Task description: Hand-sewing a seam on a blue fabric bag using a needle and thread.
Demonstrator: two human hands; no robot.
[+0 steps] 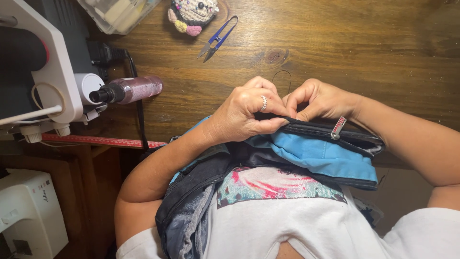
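Note:
A blue and black fabric bag (316, 156) with a black zipper lies across my lap at the edge of the wooden table (364, 52). My left hand (244, 112), with a ring on one finger, pinches the bag's black zipper edge. My right hand (318, 100) pinches the same edge right beside it, fingertips touching the left hand's. A thin dark thread loops (283, 76) up onto the table just beyond the hands. A grey zipper pull (338, 127) with a red tag lies on the zipper to the right of my right hand.
Blue thread snips (217, 40) and a small crocheted doll (191, 13) lie at the far side of the table. A pink bottle (129, 89) lies beside a white sewing machine (52, 72) at left. A red measuring tape (100, 141) runs along the table edge. Another white machine (28, 211) stands lower left.

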